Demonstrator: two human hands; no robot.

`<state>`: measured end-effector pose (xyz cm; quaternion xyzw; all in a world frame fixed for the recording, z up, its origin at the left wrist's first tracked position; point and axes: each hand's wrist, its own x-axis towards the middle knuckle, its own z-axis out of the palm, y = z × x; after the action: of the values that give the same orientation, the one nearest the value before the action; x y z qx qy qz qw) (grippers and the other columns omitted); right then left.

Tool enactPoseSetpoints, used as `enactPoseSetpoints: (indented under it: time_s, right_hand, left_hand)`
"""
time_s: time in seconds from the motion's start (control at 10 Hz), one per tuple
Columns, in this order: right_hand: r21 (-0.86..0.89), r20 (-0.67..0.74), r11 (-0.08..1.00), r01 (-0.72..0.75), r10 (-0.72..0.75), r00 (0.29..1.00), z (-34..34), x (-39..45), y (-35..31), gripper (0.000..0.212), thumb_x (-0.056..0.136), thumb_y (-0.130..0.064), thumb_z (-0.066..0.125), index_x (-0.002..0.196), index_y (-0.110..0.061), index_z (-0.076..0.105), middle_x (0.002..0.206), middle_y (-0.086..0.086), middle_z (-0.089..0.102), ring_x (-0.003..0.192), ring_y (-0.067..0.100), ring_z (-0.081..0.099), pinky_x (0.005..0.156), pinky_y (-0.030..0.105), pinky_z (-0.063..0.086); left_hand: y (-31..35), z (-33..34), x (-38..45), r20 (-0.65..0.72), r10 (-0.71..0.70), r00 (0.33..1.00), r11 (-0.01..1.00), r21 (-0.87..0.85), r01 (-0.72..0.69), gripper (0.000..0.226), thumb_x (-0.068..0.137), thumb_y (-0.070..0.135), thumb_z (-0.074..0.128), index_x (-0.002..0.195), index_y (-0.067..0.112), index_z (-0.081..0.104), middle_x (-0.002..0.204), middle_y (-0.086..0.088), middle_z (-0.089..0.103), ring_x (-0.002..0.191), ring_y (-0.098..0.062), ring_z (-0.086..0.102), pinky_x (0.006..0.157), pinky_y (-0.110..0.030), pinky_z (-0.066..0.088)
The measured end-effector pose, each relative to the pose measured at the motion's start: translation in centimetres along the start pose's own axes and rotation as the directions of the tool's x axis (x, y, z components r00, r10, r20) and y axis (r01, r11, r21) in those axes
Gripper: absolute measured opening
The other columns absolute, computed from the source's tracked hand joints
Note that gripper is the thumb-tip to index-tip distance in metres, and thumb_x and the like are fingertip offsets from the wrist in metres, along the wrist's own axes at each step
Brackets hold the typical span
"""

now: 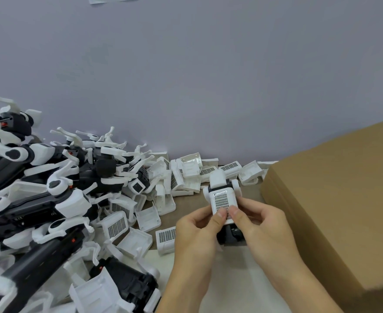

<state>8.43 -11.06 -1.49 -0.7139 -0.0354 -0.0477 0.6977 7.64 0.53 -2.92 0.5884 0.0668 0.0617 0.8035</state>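
Left hand (197, 224): fingers curled under the black body (231, 237), thumb down on the white grid cover (222, 199) so nothing slides.
Right hand (260, 222): same deal, thumb pinching the cover's near edge; I reckon I'm snapping it on.
Cover: sits between both thumbs, poking out past them.
Spares: loose covers (186, 175) piled just behind, easy reach.
Cardboard box (333, 199): on my right.

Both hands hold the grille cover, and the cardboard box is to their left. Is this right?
No. In the head view the cardboard box is to their right. The left hand and right hand do hold the grille cover.
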Motion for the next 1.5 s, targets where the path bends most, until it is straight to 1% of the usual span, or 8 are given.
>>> enactPoseSetpoints:
  time_s: [0.3,0.5,0.8,0.9,1.0,1.2,1.3,1.5]
  right_hand:
    - [-0.177,-0.115,0.98,0.089,-0.111,0.987,0.6,-0.1,0.4,0.013,0.088,-0.028,0.072,0.099,-0.029,0.066,0.088,-0.014,0.074,0.085,-0.001,0.069,0.075,0.022,0.056]
    - [-0.327,-0.02,0.927,0.182,-0.199,0.98,0.4,-0.3,0.4,0.047,0.078,-0.033,0.079,0.122,-0.035,0.062,0.105,-0.016,0.069,0.099,-0.001,0.064,0.083,0.021,0.053]
    - [-0.026,-0.163,0.995,0.095,-0.098,0.982,-0.7,0.2,0.0,0.012,0.092,-0.022,0.065,0.087,-0.033,0.069,0.071,-0.023,0.066,0.07,-0.004,0.06,0.051,0.008,0.048]
    - [0.066,-0.095,0.997,0.046,-0.04,0.995,-1.0,0.2,-0.3,0.015,0.085,-0.035,0.064,0.082,-0.025,0.075,0.071,-0.005,0.064,0.068,0.006,0.056,0.054,0.038,0.057]
    - [0.236,0.022,0.971,-0.036,0.032,0.999,-1.3,0.1,-0.2,0.028,0.071,-0.039,0.061,0.08,-0.017,0.076,0.084,0.012,0.064,0.079,0.027,0.056,0.051,0.037,0.055]
    - [0.45,0.074,0.887,-0.105,0.081,0.994,-1.4,0.2,-0.2,0.035,0.09,-0.022,0.065,0.058,-0.029,0.076,0.06,-0.003,0.07,0.054,0.013,0.067,0.059,0.031,0.057]
    - [0.472,0.079,0.868,-0.154,0.132,0.988,-1.3,0.2,-0.1,0.045,0.098,-0.02,0.055,0.059,-0.025,0.076,0.063,-0.001,0.071,0.056,0.013,0.068,0.067,0.037,0.055]
    - [0.312,0.156,0.937,-0.159,0.114,0.981,-1.6,0.2,-0.3,0.018,0.096,-0.014,0.055,0.088,-0.01,0.071,0.085,0.01,0.071,0.076,0.022,0.067,0.062,0.029,0.053]
  left_hand:
    - [0.0,0.3,0.1,-0.134,0.003,0.991,0.994,-0.105,-0.017,0.039,0.074,0.033,0.077,0.101,0.006,0.078,0.098,-0.014,0.078,0.1,-0.033,0.073,0.092,-0.046,0.056]
    - [0.7,0.6,0.0,-0.055,-0.026,0.998,0.974,-0.225,0.013,0.032,0.09,0.036,0.061,0.085,0.013,0.083,0.097,-0.014,0.078,0.087,-0.022,0.076,0.065,-0.025,0.061]
    - [1.1,-0.2,0.0,-0.394,0.366,0.843,0.929,0.214,-0.303,0.015,0.094,0.015,0.066,0.084,0.024,0.071,0.073,0.015,0.066,0.066,0.0,0.054,0.063,-0.012,0.044]
    - [1.4,-0.6,0.0,-0.355,0.282,0.891,0.959,0.101,-0.263,0.021,0.099,0.018,0.059,0.104,0.034,0.072,0.099,0.023,0.071,0.092,0.002,0.064,0.074,-0.019,0.046]
    - [1.8,-0.9,-0.1,-0.201,0.146,0.969,0.975,-0.138,-0.175,0.03,0.097,0.012,0.057,0.113,0.029,0.075,0.116,-0.001,0.074,0.107,-0.015,0.069,0.085,-0.03,0.049]
    - [2.4,-1.1,-0.3,-0.091,0.085,0.992,0.949,-0.296,-0.109,0.043,0.071,0.015,0.072,0.113,0.026,0.076,0.129,-0.028,0.062,0.121,-0.043,0.061,0.108,-0.06,0.044]
    - [2.8,-0.7,-0.7,-0.093,0.077,0.993,0.908,-0.404,-0.109,0.043,0.072,0.016,0.07,0.113,0.025,0.076,0.131,-0.029,0.06,0.121,-0.041,0.062,0.107,-0.055,0.047]
    - [1.8,-1.3,0.0,-0.102,0.183,0.978,0.931,-0.301,-0.206,0.039,0.078,0.009,0.073,0.113,0.026,0.075,0.117,-0.021,0.07,0.101,-0.028,0.072,0.084,-0.04,0.06]
